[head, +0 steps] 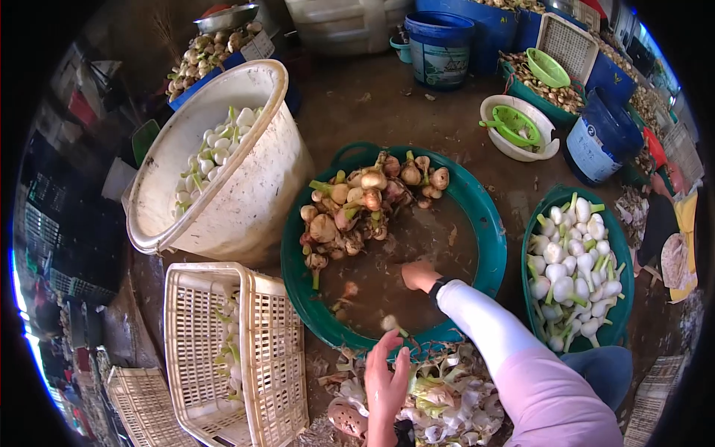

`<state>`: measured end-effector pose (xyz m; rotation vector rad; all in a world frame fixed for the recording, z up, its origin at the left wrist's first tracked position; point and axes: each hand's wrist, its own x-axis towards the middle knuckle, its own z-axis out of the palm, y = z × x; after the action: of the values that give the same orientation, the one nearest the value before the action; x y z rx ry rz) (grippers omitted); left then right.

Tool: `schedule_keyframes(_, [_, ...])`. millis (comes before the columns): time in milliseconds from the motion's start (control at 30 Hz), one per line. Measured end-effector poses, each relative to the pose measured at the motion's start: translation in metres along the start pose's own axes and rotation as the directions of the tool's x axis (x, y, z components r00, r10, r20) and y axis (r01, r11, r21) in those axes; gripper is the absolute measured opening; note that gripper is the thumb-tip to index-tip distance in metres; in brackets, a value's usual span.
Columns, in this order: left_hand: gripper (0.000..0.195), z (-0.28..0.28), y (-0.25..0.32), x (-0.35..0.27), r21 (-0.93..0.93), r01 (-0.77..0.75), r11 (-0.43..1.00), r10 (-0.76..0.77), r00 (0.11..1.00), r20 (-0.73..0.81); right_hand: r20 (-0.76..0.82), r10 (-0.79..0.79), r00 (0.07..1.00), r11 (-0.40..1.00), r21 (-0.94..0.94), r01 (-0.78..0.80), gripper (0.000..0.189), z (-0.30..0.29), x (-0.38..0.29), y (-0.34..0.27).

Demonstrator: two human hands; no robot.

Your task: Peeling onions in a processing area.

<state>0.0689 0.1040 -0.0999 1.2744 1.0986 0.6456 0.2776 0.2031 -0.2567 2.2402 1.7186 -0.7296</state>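
Observation:
A round green plastic tub (491,234) of murky brown water stands before me, with unpeeled garlic bulbs (357,195) heaped along its far left side. My right hand (420,275) reaches into this water; its fingers are under the surface, so what they hold is hidden. Close to the near rim a pale garlic bulb (389,323) with a green stem floats in the tub. My left hand (384,375) is raised just short of that rim, fingers apart and holding nothing. Beneath it lies a pile of stripped garlic skins (452,402) on the floor.
Right of the tub, a green basin (627,313) holds peeled white garlic. A large white bucket (262,167) with peeled bulbs leans at the left, above a cream plastic crate (273,346). Behind stand a blue bucket (439,50) and a white bowl (544,152).

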Motion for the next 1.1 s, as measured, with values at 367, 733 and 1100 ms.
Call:
schedule_keyframes(367, [0.069,-0.015,0.039,-0.023,0.373,-0.396,0.839,0.418,0.908,0.024,-0.278,-0.343,0.897,0.114,0.936,0.334,0.026,-0.089,-0.213,-0.044])
schedule_keyframes(733, [0.059,-0.006,0.064,-0.106,0.529,-0.485,0.696,0.575,0.818,-0.006,-0.279,-0.183,0.943,-0.260,0.938,0.227,0.017,-0.072,-0.290,-0.060])
schedule_keyframes(1100, [0.059,0.009,0.032,-0.123,0.059,-0.309,0.949,0.313,0.945,-0.091,-0.211,-0.357,0.910,-0.134,0.976,0.174,0.026,-0.053,-0.312,-0.040])
